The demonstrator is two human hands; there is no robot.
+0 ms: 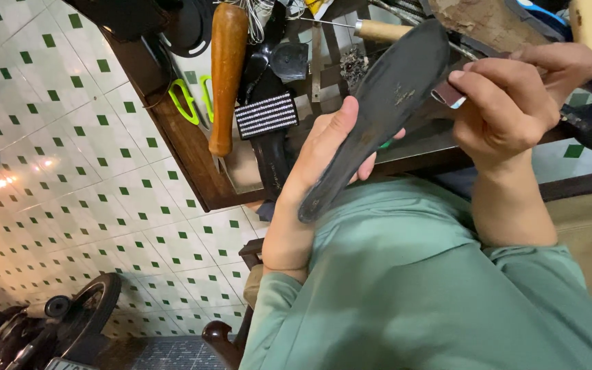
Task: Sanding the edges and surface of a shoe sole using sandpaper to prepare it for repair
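Above the person's lap, the left hand (pixel 323 154) grips a dark shoe insole (pixel 378 116) while the right hand (pixel 508 103) pinches a sandpaper strip (pixel 449 94) against its edge, which could slip and scuff fingers.

Single head-worn view, looking steeply down, close over the person's lap, cluttered wooden workbench (pixel 173 130) far, tiled floor (pixel 70 178) left
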